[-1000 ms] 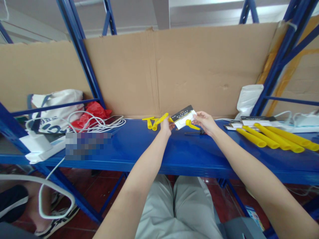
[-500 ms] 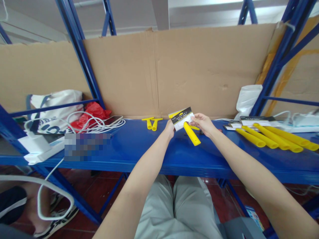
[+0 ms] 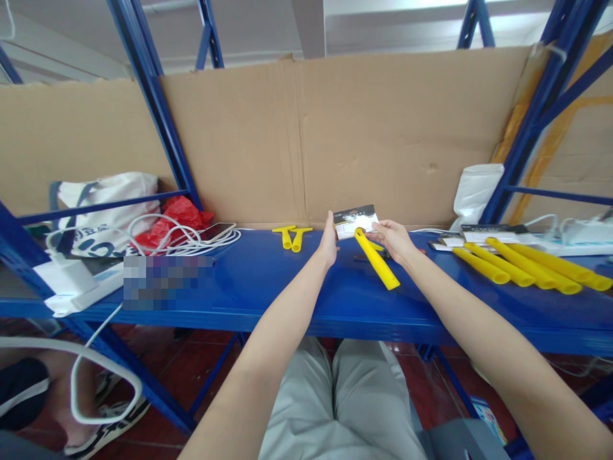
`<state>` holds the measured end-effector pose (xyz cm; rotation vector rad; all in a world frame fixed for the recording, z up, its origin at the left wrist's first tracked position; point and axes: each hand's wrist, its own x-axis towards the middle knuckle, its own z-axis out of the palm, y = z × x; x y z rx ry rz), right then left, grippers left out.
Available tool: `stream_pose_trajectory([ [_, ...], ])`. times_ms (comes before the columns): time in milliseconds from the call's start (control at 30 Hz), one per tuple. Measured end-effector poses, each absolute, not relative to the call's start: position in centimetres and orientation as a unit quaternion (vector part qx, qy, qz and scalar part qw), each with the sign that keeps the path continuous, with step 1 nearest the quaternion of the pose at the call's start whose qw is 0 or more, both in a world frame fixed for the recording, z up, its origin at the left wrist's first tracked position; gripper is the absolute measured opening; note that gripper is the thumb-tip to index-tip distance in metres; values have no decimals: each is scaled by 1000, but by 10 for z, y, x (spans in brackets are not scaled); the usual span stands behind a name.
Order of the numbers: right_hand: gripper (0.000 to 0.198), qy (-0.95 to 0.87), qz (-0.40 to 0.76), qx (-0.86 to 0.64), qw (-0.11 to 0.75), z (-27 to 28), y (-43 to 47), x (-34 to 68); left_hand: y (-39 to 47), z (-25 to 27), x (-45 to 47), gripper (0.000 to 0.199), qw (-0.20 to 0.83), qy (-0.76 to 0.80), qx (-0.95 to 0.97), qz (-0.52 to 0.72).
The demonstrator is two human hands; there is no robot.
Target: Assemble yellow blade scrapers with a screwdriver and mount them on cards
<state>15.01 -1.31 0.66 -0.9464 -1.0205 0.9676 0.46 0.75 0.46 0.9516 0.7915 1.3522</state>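
Above the blue shelf top, between my hands, is a black-and-white printed card (image 3: 364, 223) with a yellow tubular handle (image 3: 380, 263) sticking out below it, pointing down to the right. My left hand (image 3: 328, 243) is closed at the card's left edge, fingers upright. At the card's lower right corner, my right hand (image 3: 390, 236) pinches it, close to the top of the handle. A small yellow piece shows beside the right fingers, partly hidden. Two yellow T-shaped pieces (image 3: 292, 237) lie left of my hands.
Several yellow-handled carded pieces (image 3: 531, 265) lie at the right on the blue shelf (image 3: 268, 281). At the left are a white cable (image 3: 211, 239), a red plastic bag (image 3: 175, 220) and a power strip (image 3: 90, 291). Cardboard (image 3: 383, 134) stands behind. Another person's leg shows lower left.
The card has turned more level and its face tilts differently, with glare on it. The handle's lower end has swung right and down. My left hand has straightened upward along the card's edge.
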Motion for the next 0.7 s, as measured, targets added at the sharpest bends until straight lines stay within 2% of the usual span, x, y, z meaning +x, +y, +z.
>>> stream_pose_trajectory([
  [200, 18, -458, 399, -439, 662, -2, -7, 148, 4, 1, 9, 4, 611, 311, 393, 613],
  [300, 17, -481, 360, -459, 655, -6, -4, 150, 4, 0, 10, 12, 596, 325, 358, 641],
  [367, 21, -530, 279, -485, 637, -7, -3, 152, 6, 1, 9, 15, 581, 345, 339, 654],
  [433, 25, -607, 162, -510, 588, -8, -4, 152, 8, 1, 7, 19, 565, 367, 328, 663],
  [500, 30, -688, 72, -517, 504, -9, -8, 150, 10, 1, 5, 21, 554, 380, 323, 667],
  [600, 38, -777, 19, -497, 386, -11, -14, 145, 10, 2, 4, 21, 556, 380, 325, 664],
  [700, 39, -829, -27, -469, 304, -12, -19, 141, 9, 0, 5, 21, 570, 392, 321, 648],
])
